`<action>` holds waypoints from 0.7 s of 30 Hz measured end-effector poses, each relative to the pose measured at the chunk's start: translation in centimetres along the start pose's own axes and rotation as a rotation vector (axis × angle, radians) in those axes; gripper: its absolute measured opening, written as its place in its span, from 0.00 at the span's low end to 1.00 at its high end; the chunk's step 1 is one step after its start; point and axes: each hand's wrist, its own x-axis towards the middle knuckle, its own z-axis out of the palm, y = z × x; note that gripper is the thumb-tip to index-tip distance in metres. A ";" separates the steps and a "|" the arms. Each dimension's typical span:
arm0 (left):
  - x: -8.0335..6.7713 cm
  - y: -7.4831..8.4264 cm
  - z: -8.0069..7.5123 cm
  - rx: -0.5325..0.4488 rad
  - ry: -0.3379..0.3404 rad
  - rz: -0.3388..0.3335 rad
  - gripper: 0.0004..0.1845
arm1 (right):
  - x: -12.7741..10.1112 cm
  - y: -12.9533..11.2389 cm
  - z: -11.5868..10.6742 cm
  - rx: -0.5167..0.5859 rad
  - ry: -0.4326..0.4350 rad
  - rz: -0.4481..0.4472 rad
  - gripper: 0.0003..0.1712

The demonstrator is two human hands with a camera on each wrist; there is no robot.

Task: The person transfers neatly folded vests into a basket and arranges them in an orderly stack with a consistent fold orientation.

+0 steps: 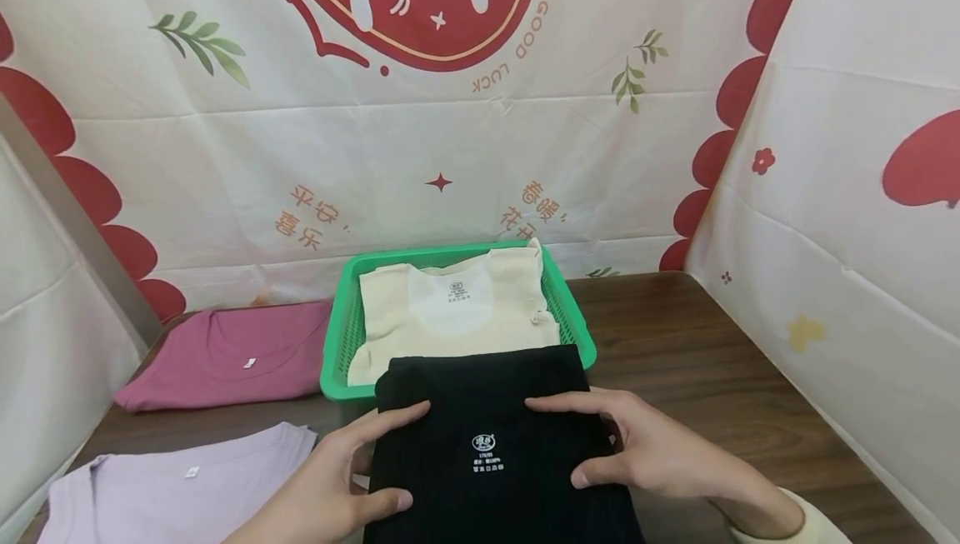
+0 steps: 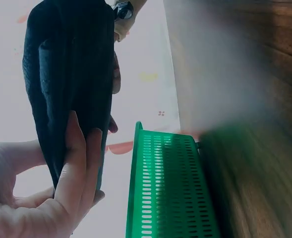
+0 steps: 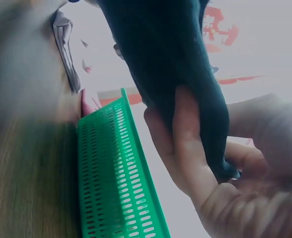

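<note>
Both hands hold a folded black shirt (image 1: 495, 411) with a white printed label, its far edge overlapping the near rim of a green basket (image 1: 341, 311) in the head view. The left hand (image 1: 352, 465) grips the shirt's left side, thumb and index finger on top, other fingers underneath. On the opposite side the right hand (image 1: 637, 444) grips it the same way. Seen from the wrists, the folded shirt (image 2: 71, 74) is raised above the table, higher than the basket (image 3: 116, 173). Inside the basket lies a folded cream shirt (image 1: 450, 319).
Left of the basket, a folded dark pink shirt (image 1: 247, 352) lies on the brown wooden table (image 1: 690, 352). Nearer, at the front left, is a folded pale lilac shirt (image 1: 187, 486). A printed white cloth (image 1: 420, 152) hangs behind and along both sides.
</note>
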 end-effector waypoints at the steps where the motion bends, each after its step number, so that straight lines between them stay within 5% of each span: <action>1: 0.0 0.1 -0.1 -0.013 0.006 -0.012 0.40 | 0.1 0.1 0.0 0.011 0.006 -0.003 0.37; 8: 0.3 0.8 -1.1 -0.053 0.068 0.003 0.38 | 1.0 0.4 -0.2 0.030 0.122 -0.041 0.34; 14: 1.2 1.2 -1.8 0.017 0.175 -0.012 0.26 | 2.0 0.3 -0.4 0.092 0.184 -0.060 0.32; 21: 2.6 1.4 -2.8 0.035 0.334 -0.033 0.17 | 3.9 0.5 -1.4 -0.071 0.339 -0.109 0.28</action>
